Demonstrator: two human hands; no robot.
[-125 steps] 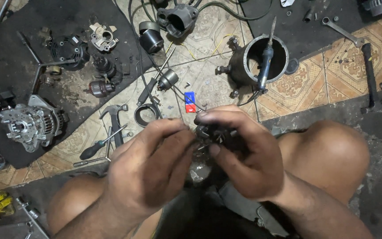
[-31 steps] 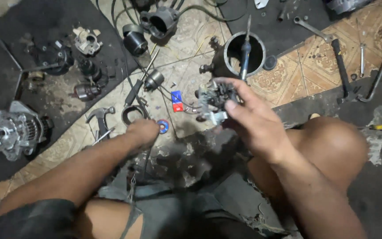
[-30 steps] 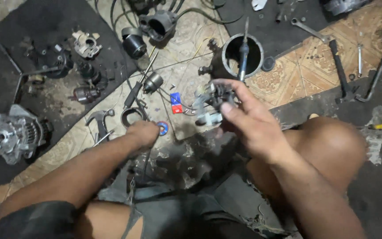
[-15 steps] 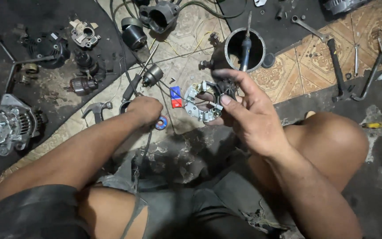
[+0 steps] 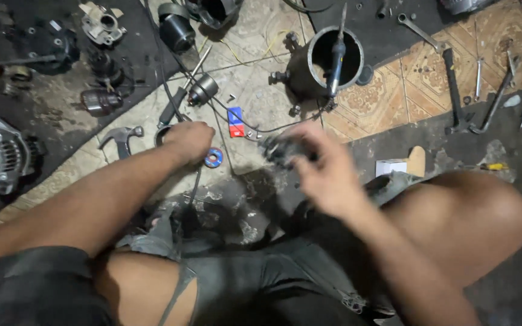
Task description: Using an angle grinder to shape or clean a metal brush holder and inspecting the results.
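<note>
Two hands at work over a tiled floor (image 5: 261, 102) strewn with motor parts.

The right hand (image 5: 327, 172) holds a small dark metal part (image 5: 282, 150) above the floor, its fingers (image 5: 309, 134) curled round it, though blur hides the exact grip. The left hand (image 5: 190, 139) reaches down to the tiles, fingers bent; I cannot tell what they hold. A small blue ring (image 5: 214, 158) lies just beside it, a hammer (image 5: 121, 137) near, and a soldering iron (image 5: 336, 54) stands in a dark cylindrical housing (image 5: 309, 75).

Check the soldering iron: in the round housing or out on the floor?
In. The soldering iron stands tilted inside the open round housing, handle up over the rim, lower end down in the bore.
</note>
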